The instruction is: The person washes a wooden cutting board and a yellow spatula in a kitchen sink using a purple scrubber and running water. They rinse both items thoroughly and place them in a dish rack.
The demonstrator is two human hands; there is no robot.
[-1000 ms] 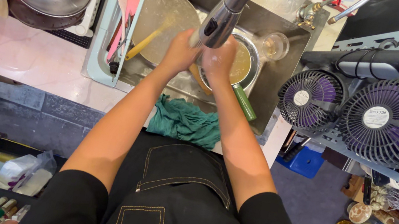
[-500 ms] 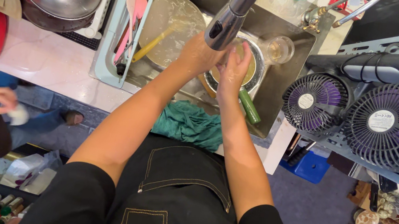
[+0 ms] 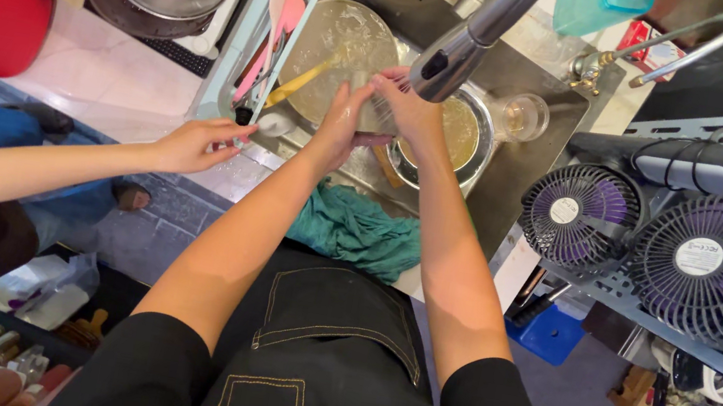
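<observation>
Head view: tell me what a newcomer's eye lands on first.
Both hands, left hand and right hand, meet over the sink under the grey faucet head, their grip on a clear item I cannot identify. Another person's hand reaches in from the left, and two purple fans stand to the right.

Clear glass (image 3: 376, 106), tilted, held over sink under faucet, wet

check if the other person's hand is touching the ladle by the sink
Cannot tell. In the head view the other person's hand reaches right up to the ladle, but no clear contact or gap shows.
</observation>
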